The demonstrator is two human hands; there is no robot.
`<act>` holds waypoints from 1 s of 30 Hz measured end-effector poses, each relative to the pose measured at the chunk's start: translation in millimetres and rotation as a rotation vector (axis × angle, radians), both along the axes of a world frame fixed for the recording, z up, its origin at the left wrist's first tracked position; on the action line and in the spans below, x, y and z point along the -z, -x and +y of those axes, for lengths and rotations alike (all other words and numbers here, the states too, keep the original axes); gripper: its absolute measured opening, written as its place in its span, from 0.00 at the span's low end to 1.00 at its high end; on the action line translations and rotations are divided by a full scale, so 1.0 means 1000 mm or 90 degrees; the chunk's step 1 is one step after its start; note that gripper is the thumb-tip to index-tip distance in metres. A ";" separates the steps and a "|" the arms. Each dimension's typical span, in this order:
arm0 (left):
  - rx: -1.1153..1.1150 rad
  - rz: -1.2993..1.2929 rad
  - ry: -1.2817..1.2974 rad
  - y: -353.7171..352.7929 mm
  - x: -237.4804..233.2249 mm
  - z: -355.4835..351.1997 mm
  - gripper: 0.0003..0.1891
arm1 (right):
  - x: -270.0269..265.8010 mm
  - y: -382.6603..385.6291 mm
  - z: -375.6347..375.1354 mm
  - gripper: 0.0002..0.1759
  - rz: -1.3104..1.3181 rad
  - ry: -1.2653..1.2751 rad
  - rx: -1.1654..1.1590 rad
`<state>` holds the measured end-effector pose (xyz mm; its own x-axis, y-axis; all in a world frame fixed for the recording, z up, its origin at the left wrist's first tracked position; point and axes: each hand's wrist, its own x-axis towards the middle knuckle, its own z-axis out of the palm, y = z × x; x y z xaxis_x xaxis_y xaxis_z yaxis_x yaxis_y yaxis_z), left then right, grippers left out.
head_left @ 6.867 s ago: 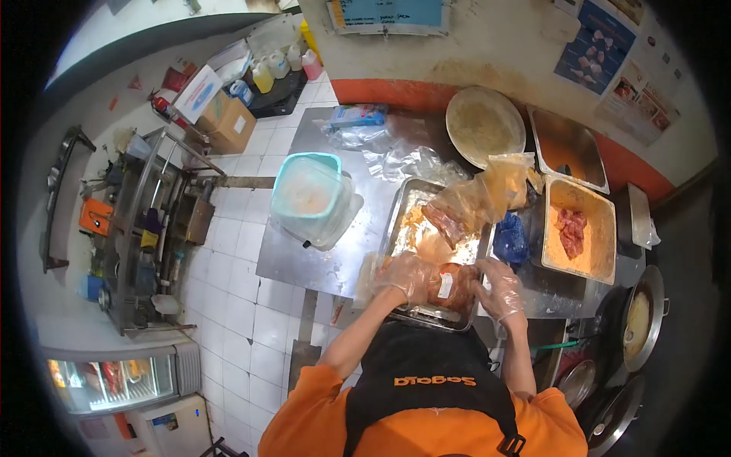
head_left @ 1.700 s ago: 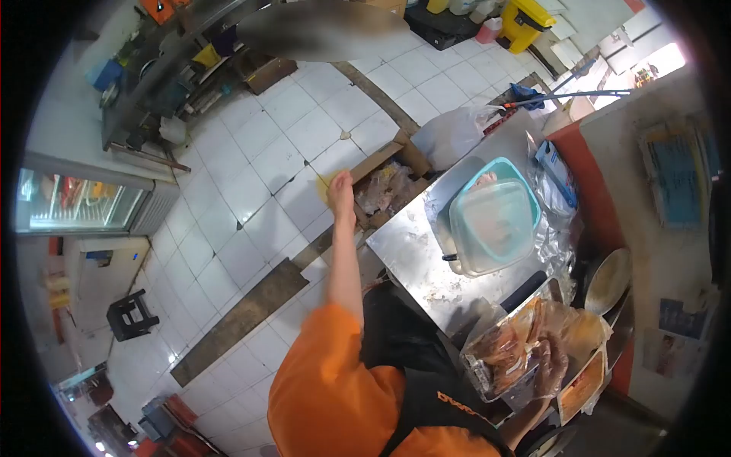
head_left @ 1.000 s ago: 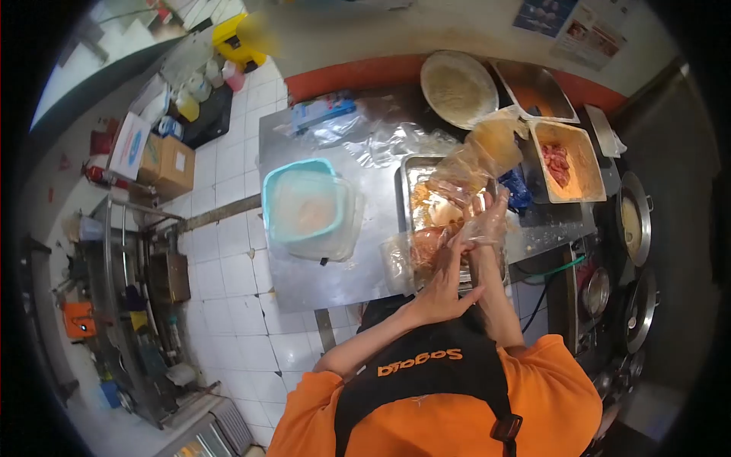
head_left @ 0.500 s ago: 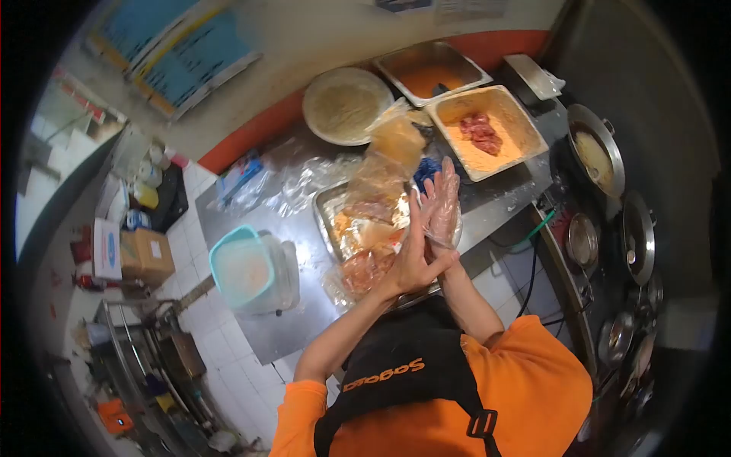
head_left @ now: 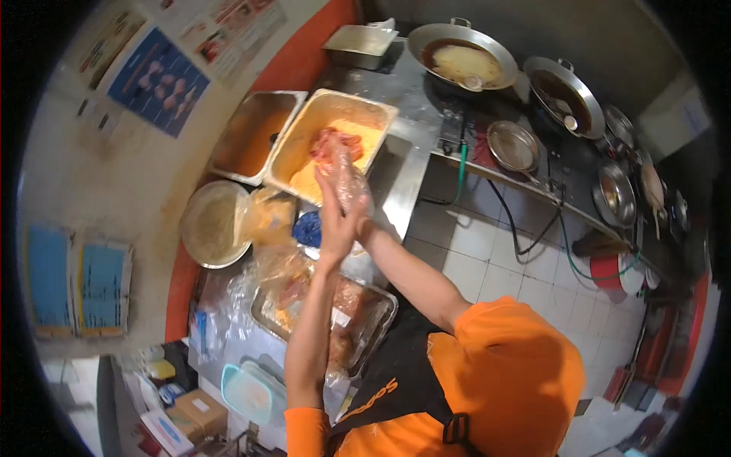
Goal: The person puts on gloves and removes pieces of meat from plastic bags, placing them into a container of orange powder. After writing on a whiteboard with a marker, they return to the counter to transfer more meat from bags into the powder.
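My right hand (head_left: pixel 350 183), in a clear plastic glove, reaches over the near edge of a metal tray (head_left: pixel 384 114) holding orange-yellow powder. Its outstretched fingers are at the raw red meat (head_left: pixel 326 143); whether they touch it is unclear. My bare left hand (head_left: pixel 335 225) lies against the gloved hand near its wrist, fingers extended. Below the hands, a metal tray (head_left: pixel 390 308) holds bagged meat, partly hidden by my left forearm. A blue bundle (head_left: pixel 307 229) sits just left of my left hand.
A tray of orange liquid (head_left: pixel 247 141) and a round bowl (head_left: pixel 213 225) stand at the left. Two large pans (head_left: pixel 464 61) (head_left: pixel 567 99) of oil are at the upper right. A turquoise-rimmed container (head_left: pixel 247 392) is at the lower left. Hoses hang beside the counter.
The view has turned toward the pans. My hands have moved from above the bagged-meat tray to the powder tray, and my gloved fingers have come to the red meat.
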<state>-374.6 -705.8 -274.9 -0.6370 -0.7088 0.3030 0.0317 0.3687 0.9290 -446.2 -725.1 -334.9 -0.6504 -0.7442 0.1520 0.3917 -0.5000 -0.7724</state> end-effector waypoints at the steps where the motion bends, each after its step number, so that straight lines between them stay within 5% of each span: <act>1: 0.015 -0.015 -0.027 0.006 -0.003 -0.009 0.57 | 0.004 0.006 -0.008 0.26 -0.036 0.015 -0.009; 3: 0.034 -0.045 -0.079 0.017 -0.011 -0.024 0.56 | -0.039 0.011 0.002 0.32 -0.024 0.110 0.000; 9: 0.036 -0.148 0.042 0.026 -0.025 -0.037 0.56 | 0.022 0.008 0.018 0.35 -0.225 -0.057 0.009; 10: 0.022 -0.124 0.051 0.023 -0.023 -0.037 0.56 | 0.029 -0.002 0.019 0.36 -0.256 -0.091 -0.023; 11: 0.060 -0.209 -0.010 0.021 -0.024 -0.042 0.54 | -0.050 -0.002 0.047 0.34 -0.306 -0.175 -0.077; 12: 0.081 -0.290 -0.081 0.020 -0.025 -0.048 0.53 | -0.036 -0.002 0.043 0.33 -0.302 -0.114 -0.109; 14: -0.056 -0.153 0.120 0.028 0.001 -0.055 0.50 | -0.032 0.009 0.052 0.28 -0.336 -0.073 -0.249; 15: -0.047 -0.163 0.052 0.023 -0.008 -0.052 0.46 | -0.069 0.004 0.060 0.27 -0.326 -0.086 -0.273; 18: -0.074 -0.133 -0.098 0.008 -0.021 -0.037 0.38 | -0.052 0.014 0.039 0.28 -0.334 -0.087 -0.245; 20: 0.099 -0.221 -0.056 -0.026 -0.024 -0.026 0.35 | -0.007 0.050 0.006 0.38 -0.239 -0.144 -0.255; 22: 0.118 -0.169 0.017 -0.085 -0.051 0.003 0.34 | -0.023 0.065 -0.018 0.39 -0.435 -0.147 -0.331; 25: -0.223 -0.144 -0.064 -0.190 -0.029 0.054 0.25 | -0.054 0.052 0.001 0.40 -0.425 -0.063 -0.399; 27: -0.521 -0.255 -0.150 -0.272 -0.024 0.098 0.17 | -0.092 0.010 0.053 0.40 -0.331 -0.035 -0.429; 29: -0.665 -0.498 -0.280 -0.355 -0.010 0.162 0.19 | -0.088 -0.009 0.112 0.46 -0.172 -0.045 -0.541; 30: -0.712 -0.589 -0.309 -0.392 0.014 0.202 0.20 | -0.091 -0.012 0.138 0.48 -0.128 -0.026 -0.716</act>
